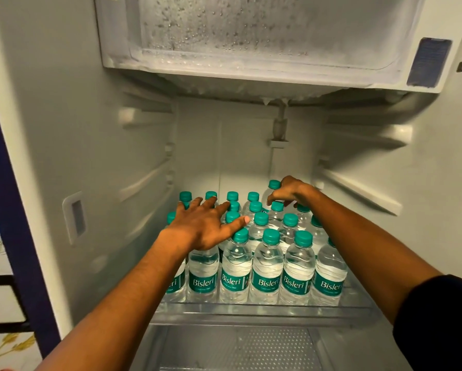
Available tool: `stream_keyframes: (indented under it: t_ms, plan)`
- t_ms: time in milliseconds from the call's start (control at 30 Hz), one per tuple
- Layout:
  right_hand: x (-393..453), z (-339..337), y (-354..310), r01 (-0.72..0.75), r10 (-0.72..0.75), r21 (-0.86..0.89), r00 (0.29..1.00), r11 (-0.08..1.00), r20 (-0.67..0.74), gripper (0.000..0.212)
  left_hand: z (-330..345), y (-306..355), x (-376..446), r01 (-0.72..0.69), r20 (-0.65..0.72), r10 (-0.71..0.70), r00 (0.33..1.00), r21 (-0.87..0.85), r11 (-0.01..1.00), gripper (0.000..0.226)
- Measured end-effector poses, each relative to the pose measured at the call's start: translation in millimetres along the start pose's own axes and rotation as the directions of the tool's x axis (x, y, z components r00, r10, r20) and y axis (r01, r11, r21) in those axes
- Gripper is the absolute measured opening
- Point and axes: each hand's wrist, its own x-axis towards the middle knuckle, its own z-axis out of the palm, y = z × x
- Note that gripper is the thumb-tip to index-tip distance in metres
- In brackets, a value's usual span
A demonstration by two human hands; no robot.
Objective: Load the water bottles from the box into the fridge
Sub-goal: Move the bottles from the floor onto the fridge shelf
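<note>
Bottles [267, 266] are ranked upright on the fridge shelf [262, 307], the left hand [207, 226] laid spread across caps at 10 o'clock, the right hand [291, 192] curled over rear caps at 1 o'clock, pinch unclear.

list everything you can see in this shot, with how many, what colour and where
Clear plastic water bottles with teal caps and labels: roughly twenty, some hidden, packed upright in rows on the shelf.
Clear glass fridge shelf: one, under the bottles.
Frosted white freezer compartment: one, top.
Perforated tray: one, grey-white, below the shelf.
Left hand: one, spread flat over bottle caps, left side.
Right hand: one, fingers curled over caps at back right.
</note>
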Motion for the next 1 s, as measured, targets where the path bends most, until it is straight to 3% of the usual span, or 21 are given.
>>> stream_keyframes:
  t_ms: [267,433,667,1000]
  plan:
    - [-4.1,-4.7,1.2,-0.033,0.033,0.022,0.999,0.999,0.035,0.056,0.6,0.7,1.1,0.003,0.001,-0.003,1.000,0.004,1.000,0.089]
    - [-7.1,-8.7,-1.0,-0.003,0.005,0.042,0.999,0.999,-0.054,0.038,0.8,-0.1,-0.6,0.008,-0.003,-0.008,1.000,0.006,1.000,0.088]
    - [-6.2,3.3,-6.4,-0.009,0.013,0.089,0.999,0.996,-0.040,0.028,-1.2,1.3,-4.0,0.016,0.004,-0.016,1.000,-0.008,1.000,0.096]
    - [-3.8,-16.3,25.0,-0.060,0.060,-0.129,0.998,0.990,-0.003,0.037,0.2,-0.9,-1.5,0.006,0.010,-0.006,1.000,-0.012,1.000,0.096]
